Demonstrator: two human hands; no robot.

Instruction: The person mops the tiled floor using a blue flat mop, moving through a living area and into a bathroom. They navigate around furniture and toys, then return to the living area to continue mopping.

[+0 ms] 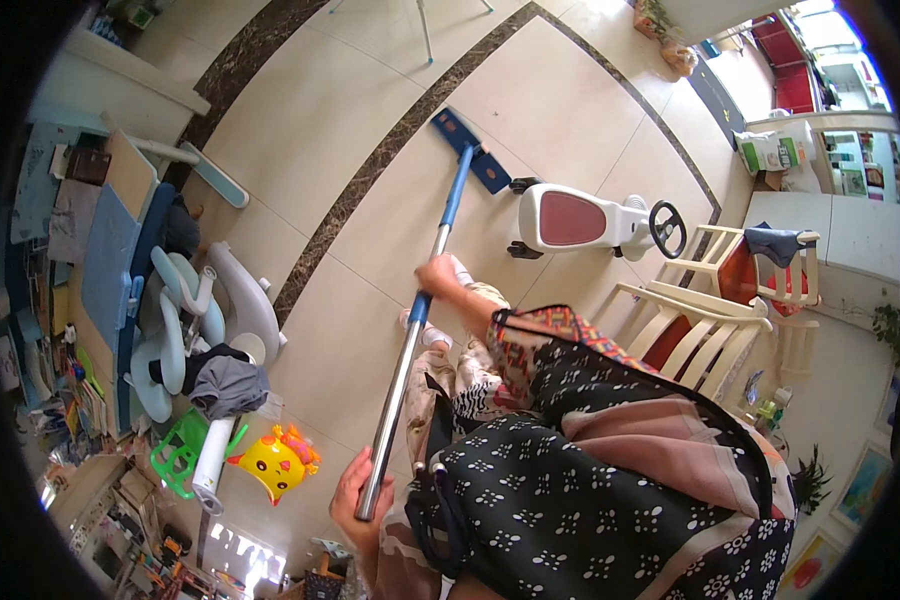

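Observation:
I hold a flat mop by its silver and blue pole [402, 375], which slants up and away from me across the view. My left hand [355, 497] is closed around the pole's near silver end. Farther along, my right hand [438, 275] grips the pole just above a blue collar. The blue flat mop head [488, 172] lies on the tiled floor, spread at an angle to the pole. Right of the mop head stands a white ride-on toy car [572, 218] with a dark red seat and a black steering wheel.
Pale wooden chairs [705, 335] stand at the right. To the left are a blue desk [110, 255], a grey-blue chair [175, 330] with dark clothing on it, a green plastic stool [182, 450] and a yellow chick balloon [273, 465]. Thin tripod legs [425, 30] touch the floor at the far edge.

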